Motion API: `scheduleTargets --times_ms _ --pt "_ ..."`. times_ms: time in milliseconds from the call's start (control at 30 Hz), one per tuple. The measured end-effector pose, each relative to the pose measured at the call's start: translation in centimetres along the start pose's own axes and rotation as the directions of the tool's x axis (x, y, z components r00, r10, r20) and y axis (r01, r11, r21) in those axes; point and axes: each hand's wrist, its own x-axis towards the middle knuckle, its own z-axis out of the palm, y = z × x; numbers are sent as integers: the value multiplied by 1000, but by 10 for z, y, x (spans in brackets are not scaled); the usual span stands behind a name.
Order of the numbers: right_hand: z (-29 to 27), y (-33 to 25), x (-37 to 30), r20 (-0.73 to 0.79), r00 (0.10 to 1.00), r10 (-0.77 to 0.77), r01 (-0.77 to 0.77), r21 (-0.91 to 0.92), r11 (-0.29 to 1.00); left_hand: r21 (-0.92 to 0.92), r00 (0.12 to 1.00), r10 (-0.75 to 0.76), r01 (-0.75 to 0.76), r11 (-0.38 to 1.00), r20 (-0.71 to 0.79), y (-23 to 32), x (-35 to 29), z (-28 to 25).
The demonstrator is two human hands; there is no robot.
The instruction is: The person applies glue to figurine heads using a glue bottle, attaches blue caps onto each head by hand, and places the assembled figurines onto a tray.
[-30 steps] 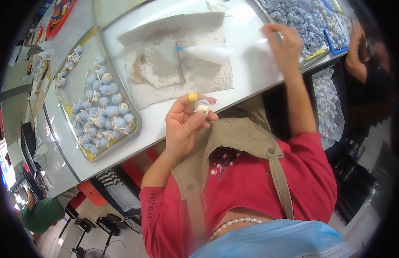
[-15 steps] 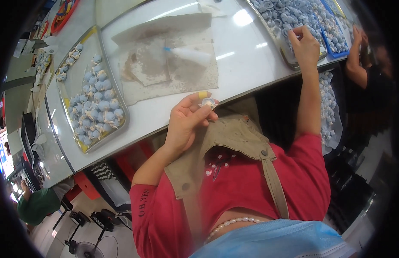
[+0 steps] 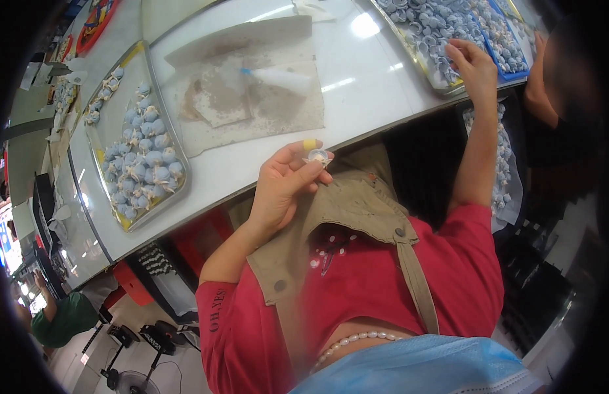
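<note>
My left hand (image 3: 288, 184), a yellow band round one fingertip, is closed on a small pale cup-shaped piece (image 3: 317, 156) with a cream part in it, held in front of my apron. My right hand (image 3: 478, 71) is over the near right edge of a tray (image 3: 419, 69) heaped with grey-blue cup-shaped pieces (image 3: 439, 29). Its fingers are bent and drawn together; what lies between the fingertips, if anything, I cannot make out. On the left, a metal-rimmed tray (image 3: 183, 154) bears several round blue pieces (image 3: 140, 157) with cream bits sticking out.
A white squeeze bottle with a blue tip (image 3: 281, 80) lies on a stained sheet (image 3: 291, 118) mid-table. Right of the heaped tray stands a blue tray (image 3: 522, 74) of small pieces. Another person's arm (image 3: 539, 88) is beside it. A red basket (image 3: 89, 44) is far left.
My right hand has shifted right and slightly down at the heaped tray. The left hand holds its piece in the same place. The table has slid slightly left in view.
</note>
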Motion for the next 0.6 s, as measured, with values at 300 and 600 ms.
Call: scheduleTargets --times_ms 300,600 --pt "-14 -38 0 175 984 -16 45 -161 986 -34 1000 1 -1 999 5 1 -5 -11" --pt "-2 -17 8 369 922 -119 247 -322 914 -41 1000 -5 5 999 8 0 -11 -16"
